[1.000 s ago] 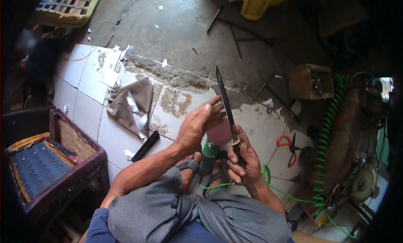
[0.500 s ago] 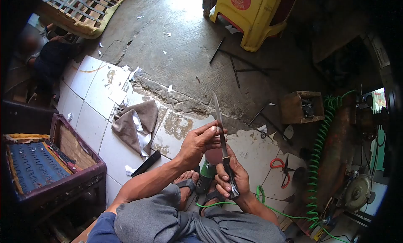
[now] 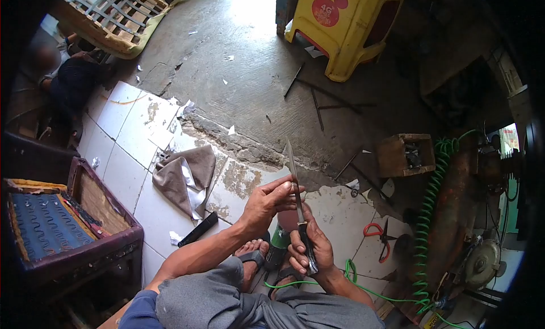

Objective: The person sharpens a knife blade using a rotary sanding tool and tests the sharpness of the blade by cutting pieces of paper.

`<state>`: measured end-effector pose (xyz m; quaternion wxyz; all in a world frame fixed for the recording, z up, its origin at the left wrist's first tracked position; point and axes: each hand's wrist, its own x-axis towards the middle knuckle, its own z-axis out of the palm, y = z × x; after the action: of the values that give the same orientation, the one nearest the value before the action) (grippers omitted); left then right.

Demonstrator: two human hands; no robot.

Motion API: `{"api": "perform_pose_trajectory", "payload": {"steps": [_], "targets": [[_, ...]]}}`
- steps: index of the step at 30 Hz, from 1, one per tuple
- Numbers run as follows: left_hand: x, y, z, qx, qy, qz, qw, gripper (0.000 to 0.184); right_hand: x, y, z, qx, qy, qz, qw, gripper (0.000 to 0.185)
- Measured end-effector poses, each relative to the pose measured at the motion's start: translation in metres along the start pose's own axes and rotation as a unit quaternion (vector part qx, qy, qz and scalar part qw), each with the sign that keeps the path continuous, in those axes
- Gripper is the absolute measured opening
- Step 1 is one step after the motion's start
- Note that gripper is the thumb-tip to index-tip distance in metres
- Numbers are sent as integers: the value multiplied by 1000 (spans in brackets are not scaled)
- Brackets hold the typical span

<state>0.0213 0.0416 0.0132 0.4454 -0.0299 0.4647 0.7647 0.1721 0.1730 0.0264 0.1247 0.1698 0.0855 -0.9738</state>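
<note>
A knife (image 3: 295,187) with a long narrow blade and black handle points away from me, tip up. My right hand (image 3: 315,248) is wrapped round its handle. My left hand (image 3: 267,203) is at the blade, its fingers stretched out behind the metal and its thumb by the near edge. Whether the thumb touches the edge I cannot tell. Below the hands, between my feet, stands a green power tool (image 3: 278,241) with a reddish-brown disc (image 3: 288,220), partly hidden by my hands.
Red-handled scissors (image 3: 381,238) and a green cable (image 3: 386,295) lie to the right, beside a coiled green hose (image 3: 427,227). A brown cloth (image 3: 184,175) and a black bar (image 3: 197,229) are left. A yellow stool (image 3: 346,30) stands ahead. Another person (image 3: 74,84) is at far left.
My left hand's thumb and fingers have shifted slightly down the blade towards the handle. The right hand keeps its hold on the knife. The view has tilted a little.
</note>
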Motion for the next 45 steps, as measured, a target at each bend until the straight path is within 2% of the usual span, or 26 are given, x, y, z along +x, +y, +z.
{"api": "perform_pose_trajectory", "payload": {"steps": [8, 10, 15, 18, 23, 25, 26, 27, 28, 30, 31, 32, 33, 34, 35, 36, 38, 39, 40, 42, 45], "targets": [[-1, 2, 3, 9, 3, -5, 1000, 68, 1, 1, -2, -42, -6, -11, 999, 64], [-1, 0, 3, 7, 4, -6, 1000, 68, 0, 1, -6, -50, -27, -13, 998, 55], [0, -3, 1, -7, -4, -4, 1000, 73, -2, 2, -5, -50, -16, -21, 998, 55], [0, -5, 2, -12, -7, 4, 1000, 67, -2, 1, -8, -57, -19, -22, 998, 55], [-1, -3, 5, -18, -26, 9, 999, 68, -4, 1, -11, -48, -27, -34, 998, 55], [-1, -3, 5, -19, -38, 12, 999, 69, -8, -3, -18, -166, -14, -74, 983, 54], [-1, -3, 4, 39, -40, 43, 997, 69, -19, -3, -18, -245, 52, -125, 960, 52], [-6, -8, 4, 94, -43, 65, 993, 69, -28, -4, -19, -262, 90, -161, 947, 50], [-13, -5, 5, 176, -37, 99, 979, 60, -33, -12, -19, -282, 127, -200, 930, 48], [-31, -19, -1, 363, -34, 186, 912, 49, -56, -29, -25, -369, 183, -198, 889, 50], [-38, -26, -6, 458, -56, 242, 854, 50, -61, -26, -30, -486, 273, -204, 805, 52], [-39, -33, -5, 458, -67, 232, 856, 50, -66, -24, -47, -479, 286, -205, 804, 52], [-43, -42, -3, 535, -106, 317, 776, 54, -74, -19, -72, -664, 273, -263, 644, 54], [-42, -48, -2, 600, -142, 405, 675, 58, -74, -18, -80, -811, 235, -306, 440, 55], [-42, -53, -2, 639, -161, 406, 633, 63, -82, -8, -82, -830, 256, -275, 413, 58], [-43, -59, 0, 638, -169, 399, 637, 63, -89, 0, -86, -827, 263, -269, 418, 58], [-37, -69, 1, 698, -167, 376, 585, 65, -93, 6, -96, -873, 243, -270, 325, 63], [-36, -75, -2, 720, -163, 359, 571, 66, -95, 7, -102, -881, 236, -271, 308, 62], [-35, -79, -4, 720, -165, 357, 572, 66, -96, 9, -107, -881, 237, -269, 310, 62], [-31, -86, -7, 759, -132, 324, 549, 66, -97, 12, -114, -889, 234, -278, 279, 67], [-28, -97, -15, 772, -130, 308, 541, 65, -102, 12, -127, -887, 237, -283, 279, 70]]}}
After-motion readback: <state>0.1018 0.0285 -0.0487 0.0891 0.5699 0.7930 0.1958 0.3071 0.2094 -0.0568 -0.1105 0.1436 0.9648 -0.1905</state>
